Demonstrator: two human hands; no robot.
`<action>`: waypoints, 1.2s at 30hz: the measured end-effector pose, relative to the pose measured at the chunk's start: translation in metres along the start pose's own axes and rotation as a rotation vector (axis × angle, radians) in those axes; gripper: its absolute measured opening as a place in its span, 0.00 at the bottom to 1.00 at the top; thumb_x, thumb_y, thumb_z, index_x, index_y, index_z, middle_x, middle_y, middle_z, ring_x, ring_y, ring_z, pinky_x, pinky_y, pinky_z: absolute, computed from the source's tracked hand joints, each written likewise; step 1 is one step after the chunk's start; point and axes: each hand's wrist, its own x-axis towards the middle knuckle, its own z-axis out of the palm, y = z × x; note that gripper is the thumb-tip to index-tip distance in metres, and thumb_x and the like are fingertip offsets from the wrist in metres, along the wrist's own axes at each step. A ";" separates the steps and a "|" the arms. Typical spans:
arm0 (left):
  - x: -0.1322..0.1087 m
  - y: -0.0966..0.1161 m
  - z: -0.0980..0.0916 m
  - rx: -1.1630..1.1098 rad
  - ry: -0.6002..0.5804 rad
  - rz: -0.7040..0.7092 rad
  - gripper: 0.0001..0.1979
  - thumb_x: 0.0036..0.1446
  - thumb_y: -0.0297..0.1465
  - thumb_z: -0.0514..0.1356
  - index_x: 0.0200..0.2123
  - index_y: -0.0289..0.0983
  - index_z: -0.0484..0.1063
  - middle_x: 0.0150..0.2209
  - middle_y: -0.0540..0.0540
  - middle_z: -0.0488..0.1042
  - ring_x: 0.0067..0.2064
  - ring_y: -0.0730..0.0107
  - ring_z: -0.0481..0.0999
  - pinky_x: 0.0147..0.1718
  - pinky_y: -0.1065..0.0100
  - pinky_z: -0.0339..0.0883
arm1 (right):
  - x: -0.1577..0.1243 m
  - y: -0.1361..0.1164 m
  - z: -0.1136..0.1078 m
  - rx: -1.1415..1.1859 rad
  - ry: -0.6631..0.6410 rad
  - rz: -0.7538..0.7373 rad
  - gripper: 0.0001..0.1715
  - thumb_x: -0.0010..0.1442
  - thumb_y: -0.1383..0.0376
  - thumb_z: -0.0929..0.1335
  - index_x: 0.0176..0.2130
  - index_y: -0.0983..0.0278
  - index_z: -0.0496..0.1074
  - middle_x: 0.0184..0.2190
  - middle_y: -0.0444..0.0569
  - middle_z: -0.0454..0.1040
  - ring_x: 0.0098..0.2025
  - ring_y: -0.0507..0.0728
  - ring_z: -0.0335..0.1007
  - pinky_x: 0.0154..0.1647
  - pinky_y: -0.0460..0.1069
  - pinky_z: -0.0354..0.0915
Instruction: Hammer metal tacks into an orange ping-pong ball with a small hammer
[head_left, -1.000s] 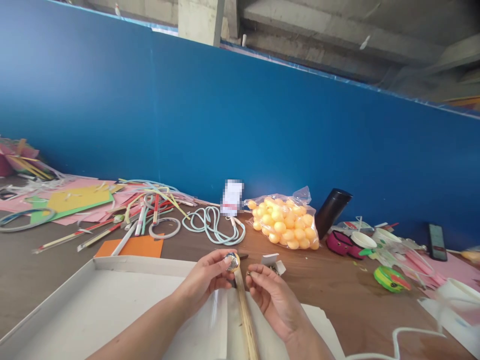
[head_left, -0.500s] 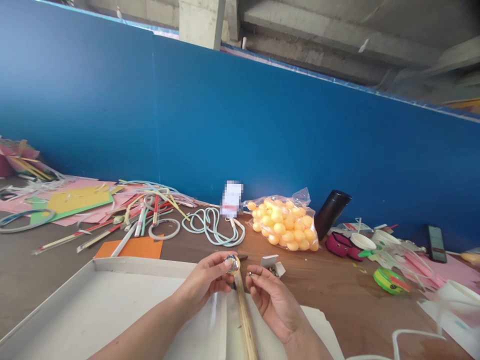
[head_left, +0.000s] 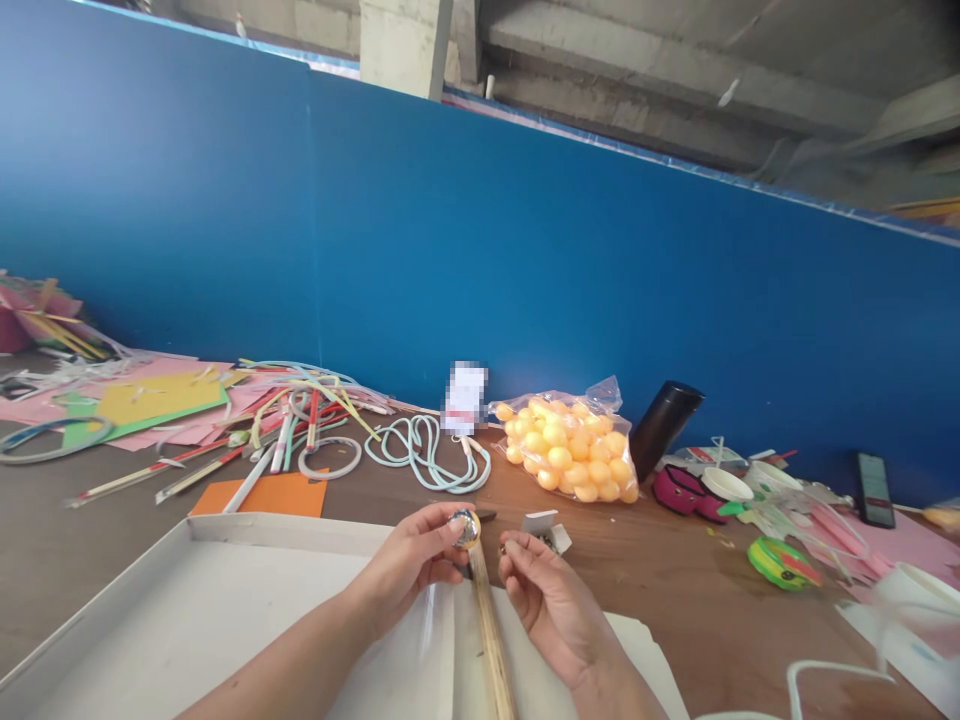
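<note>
Between the thumb and fingers of my left hand (head_left: 412,552) is a small shiny round piece (head_left: 466,528), silvery with a gold rim. It is held at the upper end of a pale wooden stick (head_left: 491,640); I cannot tell whether the two are joined. To the right of the stick, my right hand (head_left: 553,600) has thumb and fingertips pinched together. Whatever sits in that pinch is too small and hidden to name. Just behind the right hand lies a small opened white box (head_left: 553,532) with tiny metallic bits in it.
A shallow white box tray (head_left: 262,590) lies under my left forearm. Farther back are coiled light-blue cord (head_left: 427,455), a plastic bag of orange balls (head_left: 570,450) and a black cylinder (head_left: 666,425). Coloured paper (head_left: 165,405) lies left; a green tape measure (head_left: 781,563) and phone (head_left: 875,490) right.
My right hand has drawn slightly right, away from the round piece. Its fingertips have closed together, covering the small shiny bit seen before. My left hand stays in place.
</note>
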 end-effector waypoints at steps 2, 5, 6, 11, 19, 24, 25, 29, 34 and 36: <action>0.001 -0.001 -0.001 0.004 0.000 -0.002 0.17 0.51 0.35 0.62 0.45 0.37 0.72 0.35 0.46 0.70 0.30 0.75 0.71 0.27 0.73 0.67 | 0.000 0.000 0.000 -0.007 -0.003 0.001 0.08 0.50 0.70 0.74 0.33 0.69 0.75 0.24 0.44 0.73 0.25 0.45 0.71 0.25 0.37 0.70; 0.001 -0.001 -0.002 0.006 0.004 -0.005 0.17 0.51 0.36 0.62 0.45 0.37 0.72 0.35 0.45 0.70 0.30 0.74 0.71 0.27 0.73 0.67 | 0.000 0.000 0.000 -0.011 -0.012 0.004 0.09 0.51 0.68 0.73 0.35 0.69 0.74 0.26 0.44 0.72 0.25 0.44 0.69 0.25 0.37 0.70; 0.000 -0.001 -0.002 0.005 0.006 -0.005 0.17 0.51 0.36 0.62 0.45 0.37 0.72 0.36 0.45 0.70 0.30 0.74 0.71 0.27 0.73 0.67 | -0.001 -0.001 0.001 -0.012 -0.016 0.003 0.09 0.52 0.68 0.73 0.35 0.69 0.74 0.26 0.43 0.72 0.25 0.44 0.69 0.25 0.37 0.70; 0.000 0.001 0.000 0.003 0.013 -0.003 0.17 0.50 0.36 0.63 0.44 0.37 0.73 0.35 0.45 0.71 0.29 0.75 0.71 0.26 0.74 0.67 | -0.003 -0.001 0.004 -0.035 -0.028 0.001 0.06 0.53 0.67 0.72 0.33 0.67 0.73 0.26 0.42 0.70 0.24 0.44 0.67 0.22 0.36 0.68; 0.000 0.001 0.000 0.008 0.003 -0.010 0.17 0.51 0.36 0.62 0.44 0.37 0.72 0.38 0.44 0.71 0.30 0.75 0.71 0.27 0.74 0.67 | -0.002 -0.001 0.003 -0.182 -0.012 -0.026 0.07 0.55 0.64 0.70 0.32 0.66 0.70 0.29 0.44 0.71 0.26 0.44 0.67 0.25 0.37 0.68; -0.001 0.003 0.001 0.005 0.018 -0.004 0.18 0.50 0.36 0.63 0.44 0.36 0.72 0.39 0.43 0.72 0.30 0.74 0.72 0.26 0.73 0.68 | -0.002 0.004 0.006 -0.441 0.040 -0.168 0.09 0.55 0.60 0.69 0.32 0.65 0.70 0.30 0.44 0.71 0.26 0.46 0.65 0.21 0.39 0.65; 0.000 0.003 0.001 0.002 0.026 0.001 0.17 0.50 0.36 0.63 0.44 0.36 0.72 0.39 0.43 0.72 0.30 0.74 0.72 0.26 0.73 0.68 | -0.003 0.006 0.007 -0.514 0.046 -0.206 0.10 0.55 0.60 0.69 0.31 0.66 0.70 0.29 0.44 0.71 0.26 0.47 0.65 0.20 0.39 0.64; 0.003 0.009 -0.003 -0.034 0.151 0.078 0.17 0.48 0.35 0.64 0.42 0.37 0.72 0.37 0.45 0.72 0.28 0.77 0.71 0.24 0.75 0.68 | -0.005 0.013 0.012 -0.779 0.028 -0.319 0.12 0.55 0.57 0.68 0.29 0.65 0.70 0.22 0.42 0.67 0.25 0.51 0.64 0.17 0.42 0.62; 0.011 0.019 -0.020 -0.093 0.418 0.268 0.15 0.46 0.35 0.65 0.39 0.37 0.72 0.30 0.51 0.69 0.26 0.80 0.69 0.22 0.78 0.66 | -0.007 0.017 0.013 -1.052 0.028 -0.439 0.11 0.58 0.60 0.65 0.32 0.63 0.72 0.23 0.42 0.68 0.27 0.53 0.64 0.27 0.46 0.62; 0.013 0.021 -0.026 -0.091 0.480 0.321 0.16 0.45 0.37 0.65 0.38 0.37 0.71 0.30 0.51 0.70 0.25 0.81 0.69 0.22 0.78 0.65 | -0.007 0.019 0.014 -1.158 0.023 -0.495 0.09 0.57 0.63 0.65 0.33 0.62 0.74 0.27 0.44 0.71 0.31 0.54 0.65 0.34 0.47 0.61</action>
